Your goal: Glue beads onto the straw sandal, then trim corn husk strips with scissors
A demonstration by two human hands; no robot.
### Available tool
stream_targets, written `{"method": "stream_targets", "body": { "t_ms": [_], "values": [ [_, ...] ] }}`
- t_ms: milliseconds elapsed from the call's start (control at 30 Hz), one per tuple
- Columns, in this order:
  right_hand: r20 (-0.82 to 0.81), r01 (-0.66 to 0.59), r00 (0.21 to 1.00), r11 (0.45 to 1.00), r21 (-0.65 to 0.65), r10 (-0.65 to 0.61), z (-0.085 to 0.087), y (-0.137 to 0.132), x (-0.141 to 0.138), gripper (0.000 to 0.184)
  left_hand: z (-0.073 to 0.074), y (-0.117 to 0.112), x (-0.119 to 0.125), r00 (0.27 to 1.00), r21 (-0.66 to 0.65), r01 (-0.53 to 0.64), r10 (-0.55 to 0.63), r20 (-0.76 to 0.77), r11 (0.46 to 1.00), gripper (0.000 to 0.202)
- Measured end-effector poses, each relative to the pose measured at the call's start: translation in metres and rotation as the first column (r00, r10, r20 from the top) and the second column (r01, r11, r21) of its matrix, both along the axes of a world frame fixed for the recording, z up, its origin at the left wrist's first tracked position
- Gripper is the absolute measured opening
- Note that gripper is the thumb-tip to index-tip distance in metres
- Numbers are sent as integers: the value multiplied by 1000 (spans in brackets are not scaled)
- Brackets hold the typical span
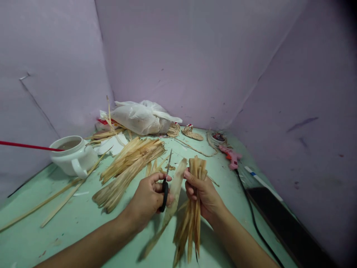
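My left hand (147, 199) is closed around the black handle of a pair of scissors (166, 182), whose blades point up and away. A pale wide leaf strip (175, 188) lies just right of the scissors, slanting down toward me. My right hand (202, 193) grips a bundle of dry straw-coloured strips (192, 223); their trimmed tops (197, 165) stick up above my fingers and the long ends hang down toward me. The two hands are close together, almost touching.
A pile of dry strips (129, 163) lies left of my hands. A white pot (73, 154) with a red stick (28, 146) stands far left. Behind lie a white plastic bag (142, 117), small woven pieces (192, 133), a pink glue gun (230, 156) with black cord, and a dark slab (279, 216) at right.
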State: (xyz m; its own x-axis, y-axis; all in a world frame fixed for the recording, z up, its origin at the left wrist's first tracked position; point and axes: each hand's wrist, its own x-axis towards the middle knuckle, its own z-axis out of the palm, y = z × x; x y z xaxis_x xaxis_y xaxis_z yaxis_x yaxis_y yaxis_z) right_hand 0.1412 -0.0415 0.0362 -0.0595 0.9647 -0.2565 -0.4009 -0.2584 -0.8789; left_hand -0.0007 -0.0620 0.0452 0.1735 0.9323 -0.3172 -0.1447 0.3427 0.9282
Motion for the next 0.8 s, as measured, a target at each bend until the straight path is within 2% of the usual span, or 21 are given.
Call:
{"method": "stream_targets", "body": {
  "t_ms": [133,233,333,467,533,667,800],
  "values": [
    [39,-13,999,1000,-4,13,-2,2,2,33,-4,3,-3,980,69,186,-180,-78,980,38],
    [167,34,985,999,-6,-32,0,6,9,30,0,9,-13,936,221,228,-151,-317,948,31],
    [285,97,953,995,29,-102,4,13,19,29,10,15,-26,821,347,320,-76,-566,881,24],
    [388,104,911,989,107,-138,8,18,30,26,21,18,-34,636,275,519,-151,-757,809,12],
    [401,71,909,991,113,-111,8,18,31,24,21,18,-34,590,250,556,-165,-790,793,9],
    [421,-9,907,995,95,-32,9,15,30,21,17,18,-32,593,271,566,-156,-790,779,13],
    [451,-54,892,994,96,5,13,13,29,19,21,19,-34,627,281,562,-179,-758,778,19]
  ]
}}
